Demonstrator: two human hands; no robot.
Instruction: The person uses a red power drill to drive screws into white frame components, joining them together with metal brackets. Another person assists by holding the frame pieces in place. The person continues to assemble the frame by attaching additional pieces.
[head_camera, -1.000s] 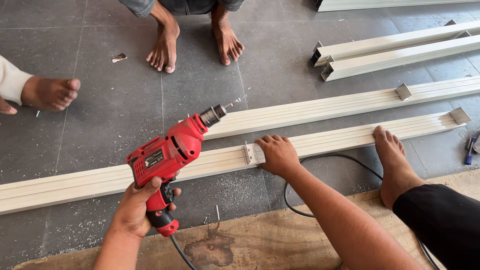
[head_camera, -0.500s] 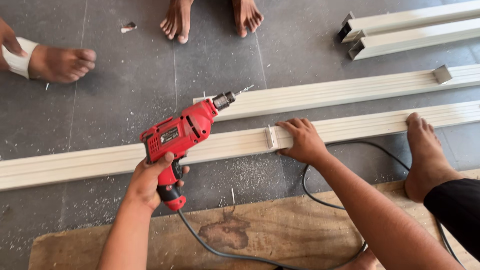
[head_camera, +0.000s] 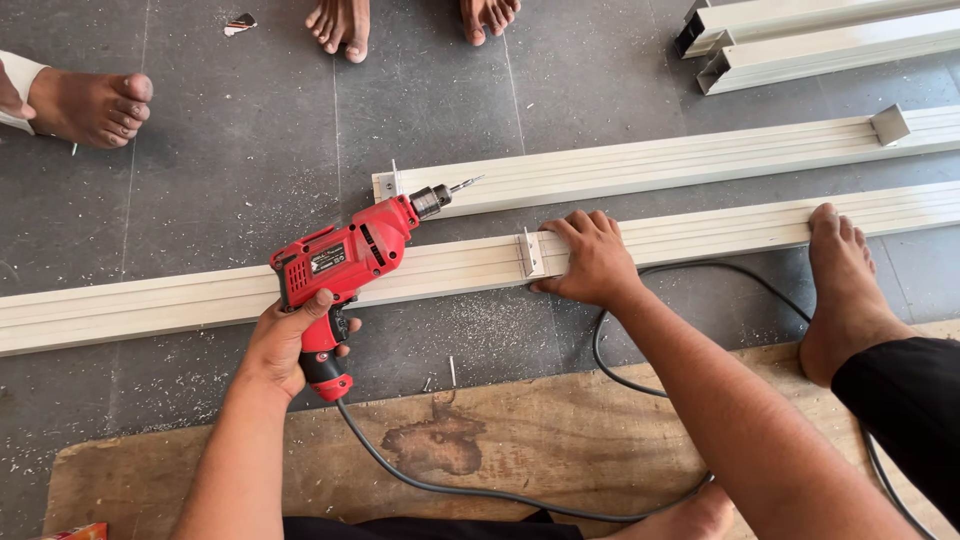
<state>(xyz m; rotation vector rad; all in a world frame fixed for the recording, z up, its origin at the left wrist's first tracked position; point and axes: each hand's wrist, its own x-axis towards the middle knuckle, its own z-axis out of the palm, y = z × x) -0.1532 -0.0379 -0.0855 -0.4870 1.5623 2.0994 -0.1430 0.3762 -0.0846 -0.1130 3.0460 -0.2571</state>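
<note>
Two hands work here: the left hand (head_camera: 285, 345) grips the handle of one red drill (head_camera: 345, 262), its bit pointing up and right over the near rail (head_camera: 700, 232). The right hand (head_camera: 590, 258) lies flat, fingers spread, on that rail beside one small bracket (head_camera: 527, 253). Four pale rails lie on the floor (head_camera: 230, 150); the far rail (head_camera: 640, 165) holds another bracket. One black cord (head_camera: 480, 488) crosses one wooden board (head_camera: 520, 440).
</note>
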